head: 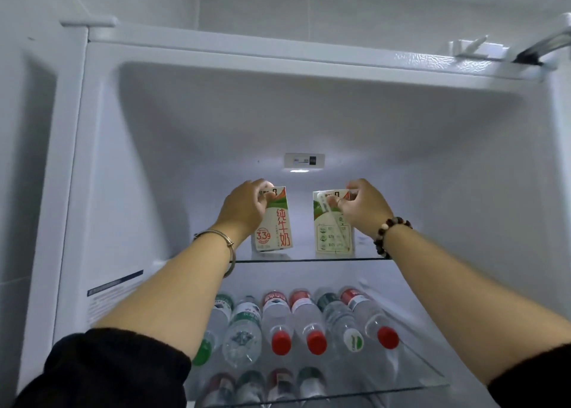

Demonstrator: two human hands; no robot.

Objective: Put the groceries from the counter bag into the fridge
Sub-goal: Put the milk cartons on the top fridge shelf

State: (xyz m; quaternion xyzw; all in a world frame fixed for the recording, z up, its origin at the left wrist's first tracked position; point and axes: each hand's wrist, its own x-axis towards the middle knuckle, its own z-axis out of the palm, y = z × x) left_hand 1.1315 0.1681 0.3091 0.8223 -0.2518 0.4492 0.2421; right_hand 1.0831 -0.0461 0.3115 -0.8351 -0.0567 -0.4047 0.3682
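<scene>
I've got the left carton (278,225) and the right carton (327,234) of milk upright on the top glass shelf (309,260), apart from each other. My left hand (244,206) and right hand (366,205) curl round their top edges (steadying them against tipping, I judge). Below the shelf, water bottles (309,318) lie in rows under my forearms, not in the way.

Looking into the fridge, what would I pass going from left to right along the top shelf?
Left hand → red-lettered carton → second carton → right hand. Each hand grips the top of its carton.
</scene>
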